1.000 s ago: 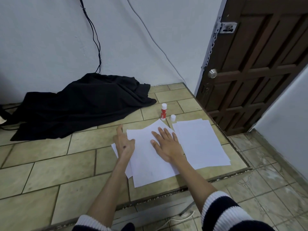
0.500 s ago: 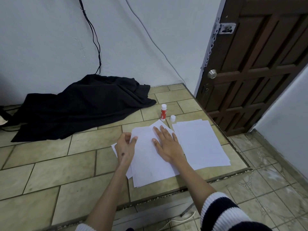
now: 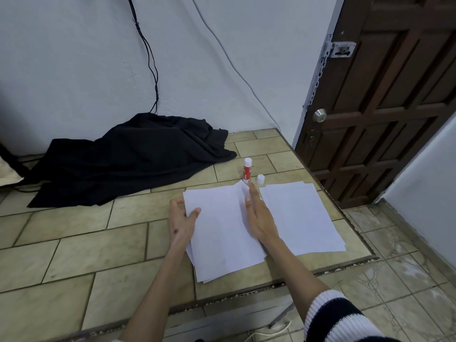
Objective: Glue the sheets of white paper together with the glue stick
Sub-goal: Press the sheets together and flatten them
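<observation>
We find the top sheet of the near stack of white paper sheets (image 3: 222,233) squared up since a second ago: it lay skewed across the pile then, and now sits more nearly in line with the sheets under it. The left hand (image 3: 181,218) has moved from lying flat at the stack's left edge to pinching that edge, thumb on top and fingers curled at the side. The right hand (image 3: 259,218) has turned from palm-down pressing onto its edge, fingers straight, along the stack's right border, gripping nothing. We judge this to be aligning after a sheet was laid down, so another gluing pass is likely due. The red-and-white glue stick (image 3: 247,169) stands upright on the tiled counter (image 3: 74,255) just beyond the right fingertips (image 3: 252,187), its small white cap (image 3: 260,180) beside it (off the stick). A second pile of white paper (image 3: 303,218) lies to the right, and a black cloth (image 3: 128,156) well to the left.
</observation>
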